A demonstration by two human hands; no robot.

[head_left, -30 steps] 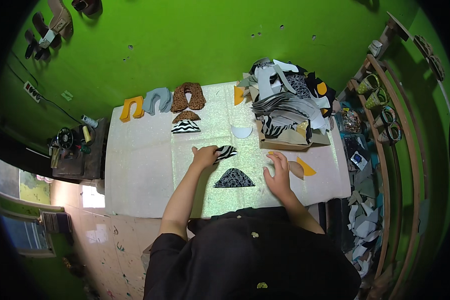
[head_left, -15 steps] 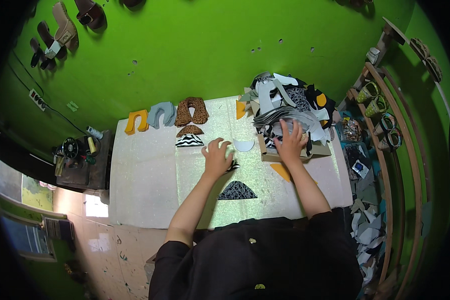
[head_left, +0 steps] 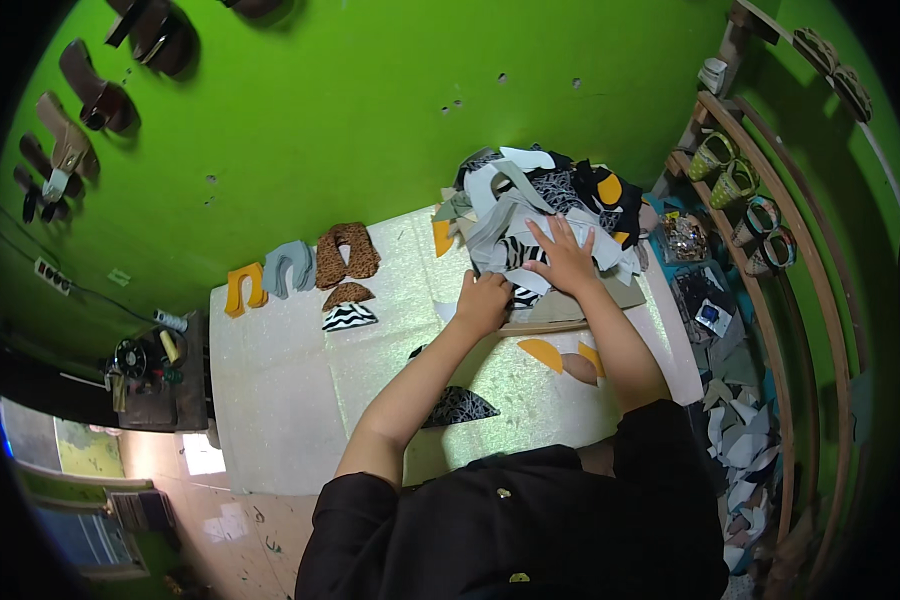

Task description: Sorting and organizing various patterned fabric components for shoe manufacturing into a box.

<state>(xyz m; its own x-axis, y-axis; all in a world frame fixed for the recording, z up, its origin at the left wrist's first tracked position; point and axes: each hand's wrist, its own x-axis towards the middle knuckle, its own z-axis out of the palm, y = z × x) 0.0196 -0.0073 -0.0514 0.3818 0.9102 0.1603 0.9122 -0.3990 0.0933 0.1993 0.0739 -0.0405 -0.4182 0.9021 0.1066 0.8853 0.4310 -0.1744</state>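
Grey curved scraps [head_left: 498, 222], zebra-striped pieces [head_left: 519, 254] at both hands [head_left: 570, 269]

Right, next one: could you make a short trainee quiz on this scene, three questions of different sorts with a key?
1. Multiple choice: where are the left hand and the right hand?
a) on the wooden rack
b) at the scrap pile
c) on the sewing machine
2. True or false: the dark scribble-patterned piece lies nearer the person's body than the scrap pile does.
3. Short answer: which print covers the rightmost of the three arch-shaped stacks?

Key: 1. b. 2. True. 3. Leopard print, brown with dark spots.
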